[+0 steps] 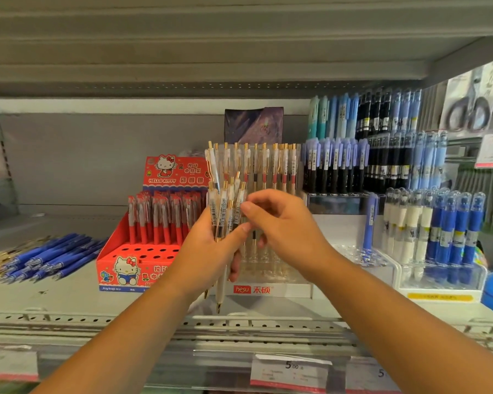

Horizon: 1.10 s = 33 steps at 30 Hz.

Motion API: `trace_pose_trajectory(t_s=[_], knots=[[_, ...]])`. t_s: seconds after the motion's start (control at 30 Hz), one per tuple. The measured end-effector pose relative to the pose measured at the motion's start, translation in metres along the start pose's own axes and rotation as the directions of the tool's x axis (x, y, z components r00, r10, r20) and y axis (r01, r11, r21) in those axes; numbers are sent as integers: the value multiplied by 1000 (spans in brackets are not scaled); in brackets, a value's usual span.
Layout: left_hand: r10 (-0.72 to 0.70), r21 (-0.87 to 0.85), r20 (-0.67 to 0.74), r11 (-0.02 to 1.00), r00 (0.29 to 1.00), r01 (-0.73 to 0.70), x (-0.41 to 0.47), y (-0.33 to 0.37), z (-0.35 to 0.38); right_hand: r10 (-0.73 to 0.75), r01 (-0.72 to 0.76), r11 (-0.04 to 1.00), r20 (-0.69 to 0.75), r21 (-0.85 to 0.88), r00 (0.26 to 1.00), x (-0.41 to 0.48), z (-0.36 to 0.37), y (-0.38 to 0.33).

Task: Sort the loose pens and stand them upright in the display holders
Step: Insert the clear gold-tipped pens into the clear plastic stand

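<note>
My left hand (211,251) grips the light, slippery pen bundle (225,207) mid-barrel; my right fingers (258,199) pinch one stiff barrel just under its clip.

A grey metal shelf (69,297) with a perforated front edge runs across a store rack. Behind it stands a plain grey back panel (83,155), and an upper shelf (182,38) overhangs. Price labels (289,371) sit in the front rail. Packaged scissors (470,106) hang at the right.
</note>
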<state>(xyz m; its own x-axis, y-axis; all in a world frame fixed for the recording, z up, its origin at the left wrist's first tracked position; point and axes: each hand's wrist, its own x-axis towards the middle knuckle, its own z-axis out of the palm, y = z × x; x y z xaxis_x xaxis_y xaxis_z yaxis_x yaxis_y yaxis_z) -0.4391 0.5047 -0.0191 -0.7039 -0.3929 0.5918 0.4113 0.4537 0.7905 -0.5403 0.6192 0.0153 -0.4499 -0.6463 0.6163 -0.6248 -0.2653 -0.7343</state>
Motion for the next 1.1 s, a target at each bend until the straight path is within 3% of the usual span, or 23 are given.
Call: trace_pose_trajectory(t_s=[0.23, 0.43, 0.63, 0.77, 0.93, 1.1], knots=[[-21, -1, 18, 1000, 1000, 21, 0, 0, 1, 188, -190, 943, 35, 274, 982, 1, 10, 6], [-22, 75, -82, 997, 996, 28, 2, -4, -3, 205, -118, 872, -135, 475, 970, 6, -6, 5], [-42, 39, -101, 998, 994, 46, 4, -7, -4, 65, 27, 970, -362, 243, 930, 12, -42, 10], [-46, 41, -97, 998, 994, 50, 4, -8, -4, -5, 14, 1000, -465, 17, 885, 14, -60, 23], [-57, 34, -87, 998, 995, 60, 4, -8, -4, -36, -17, 994, -464, -109, 885, 12, -66, 33], [-63, 26, -107, 997, 992, 67, 4, -6, -3, -28, -60, 972, -363, -227, 931, 11, -60, 40]])
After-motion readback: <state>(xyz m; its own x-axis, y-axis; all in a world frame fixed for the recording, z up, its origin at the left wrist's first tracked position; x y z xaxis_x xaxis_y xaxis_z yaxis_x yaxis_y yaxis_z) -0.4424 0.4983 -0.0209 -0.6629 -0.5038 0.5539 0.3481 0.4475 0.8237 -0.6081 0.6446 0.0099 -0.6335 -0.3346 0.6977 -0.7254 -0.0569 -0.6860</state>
